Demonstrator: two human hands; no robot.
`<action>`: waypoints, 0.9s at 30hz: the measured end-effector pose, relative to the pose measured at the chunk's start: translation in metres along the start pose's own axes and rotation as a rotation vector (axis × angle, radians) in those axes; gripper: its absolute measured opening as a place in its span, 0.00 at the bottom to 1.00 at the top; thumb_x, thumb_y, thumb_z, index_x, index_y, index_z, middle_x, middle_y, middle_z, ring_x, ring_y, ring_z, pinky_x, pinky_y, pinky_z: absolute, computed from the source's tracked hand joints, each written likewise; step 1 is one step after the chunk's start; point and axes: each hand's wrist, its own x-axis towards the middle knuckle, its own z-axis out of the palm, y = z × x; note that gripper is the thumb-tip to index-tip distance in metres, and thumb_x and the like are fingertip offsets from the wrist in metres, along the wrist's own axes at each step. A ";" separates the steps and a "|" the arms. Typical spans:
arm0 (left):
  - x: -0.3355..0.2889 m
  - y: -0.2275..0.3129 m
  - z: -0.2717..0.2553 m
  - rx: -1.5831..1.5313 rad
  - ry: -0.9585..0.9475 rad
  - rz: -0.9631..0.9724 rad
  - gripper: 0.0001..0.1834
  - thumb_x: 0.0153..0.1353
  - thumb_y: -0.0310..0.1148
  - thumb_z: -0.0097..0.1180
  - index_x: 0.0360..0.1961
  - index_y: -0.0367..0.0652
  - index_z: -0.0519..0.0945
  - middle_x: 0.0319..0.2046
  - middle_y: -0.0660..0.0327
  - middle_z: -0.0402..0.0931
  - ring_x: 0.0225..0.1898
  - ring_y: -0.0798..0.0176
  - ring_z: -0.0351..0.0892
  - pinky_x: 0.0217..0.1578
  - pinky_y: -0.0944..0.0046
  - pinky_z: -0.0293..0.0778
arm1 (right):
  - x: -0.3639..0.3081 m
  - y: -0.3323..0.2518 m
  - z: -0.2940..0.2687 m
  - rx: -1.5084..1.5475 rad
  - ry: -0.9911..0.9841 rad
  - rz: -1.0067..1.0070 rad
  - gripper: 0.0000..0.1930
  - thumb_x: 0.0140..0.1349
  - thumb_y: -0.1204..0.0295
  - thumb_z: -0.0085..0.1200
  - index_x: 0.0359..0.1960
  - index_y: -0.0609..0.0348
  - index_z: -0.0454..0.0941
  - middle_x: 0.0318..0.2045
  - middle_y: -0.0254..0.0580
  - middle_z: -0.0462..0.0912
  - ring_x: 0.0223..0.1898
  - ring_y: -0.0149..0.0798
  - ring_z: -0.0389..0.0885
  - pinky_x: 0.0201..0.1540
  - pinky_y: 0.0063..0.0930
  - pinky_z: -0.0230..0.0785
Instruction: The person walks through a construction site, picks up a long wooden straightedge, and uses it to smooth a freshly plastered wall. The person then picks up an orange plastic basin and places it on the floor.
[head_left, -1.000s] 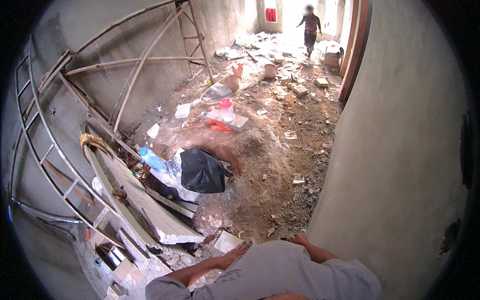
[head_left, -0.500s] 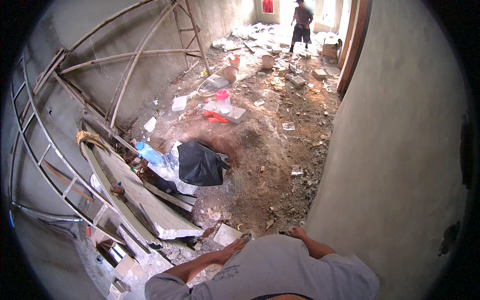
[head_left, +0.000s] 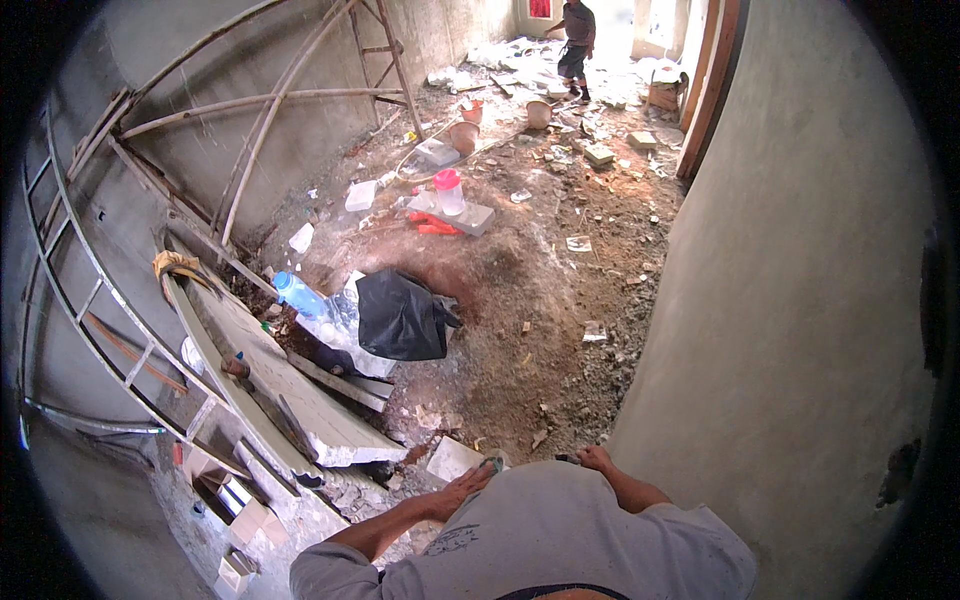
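My left hand (head_left: 466, 487) rests against the front of my grey shirt (head_left: 540, 520), its fingers stretched out and partly hidden by the cloth. Just past its fingertips a bit of a green sandal (head_left: 494, 463) shows on the ground. On the other side of the shirt my right hand (head_left: 597, 459) is closed, its fingers curled by a small dark thing (head_left: 567, 458). Whether that dark thing is in the hand or lies below it I cannot tell. A pale tile (head_left: 452, 459) lies on the ground beyond my left hand.
A black plastic bag (head_left: 403, 318) and a blue bottle (head_left: 299, 293) lie ahead. Leaning boards (head_left: 262, 370), a metal ladder (head_left: 97, 290) and wooden scaffolding (head_left: 270, 105) line the left; a plastered wall (head_left: 780, 300) bounds the right. Farther off, a person (head_left: 577, 45) stands among rubble.
The distant person has moved left and turned. My view has shifted slightly; both hands stay near the front of my shirt.
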 end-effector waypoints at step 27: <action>-0.069 -0.179 0.170 -0.341 0.714 -1.188 0.35 0.55 0.62 0.54 0.35 0.33 0.82 0.38 0.44 0.81 0.42 0.45 0.80 0.42 0.51 0.73 | -0.057 -0.033 -0.072 0.178 -0.108 -0.117 0.19 0.64 0.59 0.51 0.40 0.67 0.77 0.27 0.46 0.81 0.26 0.42 0.83 0.26 0.35 0.76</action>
